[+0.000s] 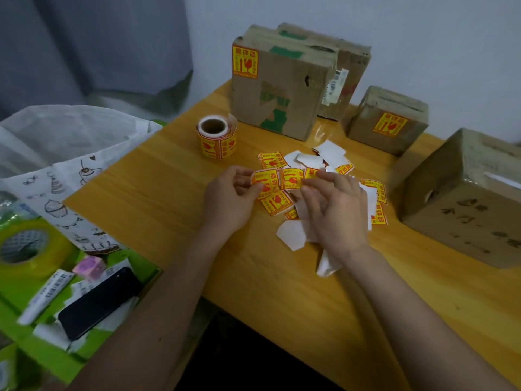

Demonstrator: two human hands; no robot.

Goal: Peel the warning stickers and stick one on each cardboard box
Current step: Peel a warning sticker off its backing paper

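A pile of yellow-and-red warning stickers (275, 203) and white backing scraps (291, 235) lies mid-table. My left hand (228, 201) pinches one sticker (263, 182) at its left edge. My right hand (335, 210) hovers over the pile, its fingertips at the neighbouring sticker (291, 179). A sticker roll (216, 138) stands behind. The tall cardboard box (282, 88) and the small box (387, 122) each carry a sticker. On the large box (465, 201) at the right I see none.
The wooden table (169, 193) ends at the left, where a green surface holds a yellow tape roll (26, 246), a black phone (98, 303), a pink cube (89, 267) and a patterned white bag (70, 153). Another box (346, 77) stands behind the tall one.
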